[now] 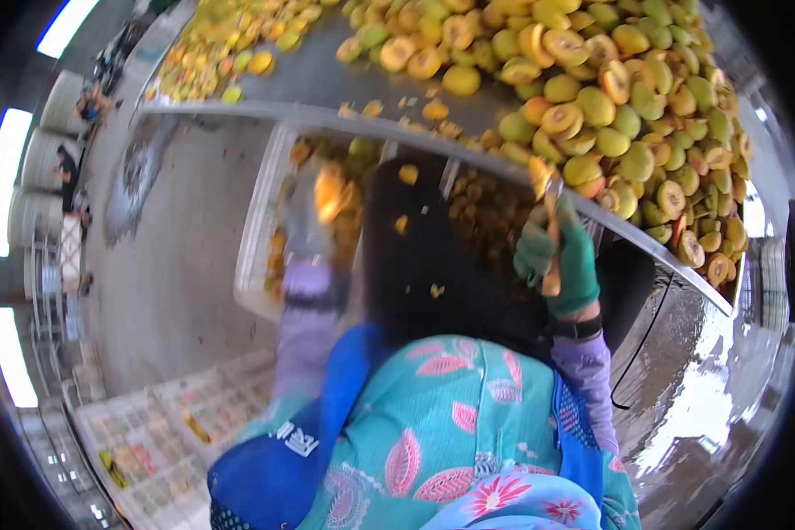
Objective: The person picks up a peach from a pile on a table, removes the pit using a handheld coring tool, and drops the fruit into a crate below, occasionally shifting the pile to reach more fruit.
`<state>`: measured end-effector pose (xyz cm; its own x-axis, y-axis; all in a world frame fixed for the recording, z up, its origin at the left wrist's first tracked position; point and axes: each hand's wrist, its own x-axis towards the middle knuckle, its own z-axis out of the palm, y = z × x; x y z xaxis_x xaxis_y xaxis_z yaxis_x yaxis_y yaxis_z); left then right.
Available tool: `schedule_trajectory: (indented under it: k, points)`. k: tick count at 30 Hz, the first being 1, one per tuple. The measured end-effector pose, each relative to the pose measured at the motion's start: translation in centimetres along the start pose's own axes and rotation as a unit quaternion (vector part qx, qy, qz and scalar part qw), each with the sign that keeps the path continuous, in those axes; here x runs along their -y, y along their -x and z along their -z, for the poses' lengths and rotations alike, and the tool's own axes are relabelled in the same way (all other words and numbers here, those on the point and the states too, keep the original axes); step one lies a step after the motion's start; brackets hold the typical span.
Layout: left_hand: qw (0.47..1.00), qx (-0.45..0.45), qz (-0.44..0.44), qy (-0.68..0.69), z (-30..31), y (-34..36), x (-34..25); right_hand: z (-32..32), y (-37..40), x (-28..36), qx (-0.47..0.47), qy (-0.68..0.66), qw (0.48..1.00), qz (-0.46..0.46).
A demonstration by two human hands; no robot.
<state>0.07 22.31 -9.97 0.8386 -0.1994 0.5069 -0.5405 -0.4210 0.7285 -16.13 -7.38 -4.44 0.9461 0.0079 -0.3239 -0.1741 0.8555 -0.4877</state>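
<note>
My right hand (567, 256), in a green glove, is closed round the wooden handle of a small tool (552, 238). A bit of yellow fruit sits at the tool's tip, beside the metal table's edge. My left hand (314, 212), in a pale glove and smeared by motion, is over a white crate (254, 221) of fruit pieces. Orange-yellow fruit (329, 193) shows at its fingers. Halved fruits (596, 106) are heaped on the table's right side, many with the stone showing.
The metal table (300, 66) carries smaller yellow pieces (208, 53) at its far left. Another crate of fruit (490, 208) stands under its edge. Divided trays (163, 424) lie at lower left. People (66, 172) are at the far left. A black cable hangs at right.
</note>
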Motion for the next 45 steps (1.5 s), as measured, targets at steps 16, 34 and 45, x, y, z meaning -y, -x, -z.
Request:
schedule_trajectory:
  k: [16,34,45]
  points:
    - [0.995,0.039,0.025,-0.086,-1.2,-24.4,0.1,-4.8,-9.8,15.2,-0.195,0.538,0.759,0.31]
    - [0.932,0.31,0.043,-0.184,-29.6,-48.0,5.8,-3.6,-32.2,29.7,-0.072,0.917,0.348,0.182]
    - [0.908,0.292,0.011,-0.3,-20.4,-33.1,-1.4,-5.4,-26.1,21.8,-0.147,0.906,0.356,0.175]
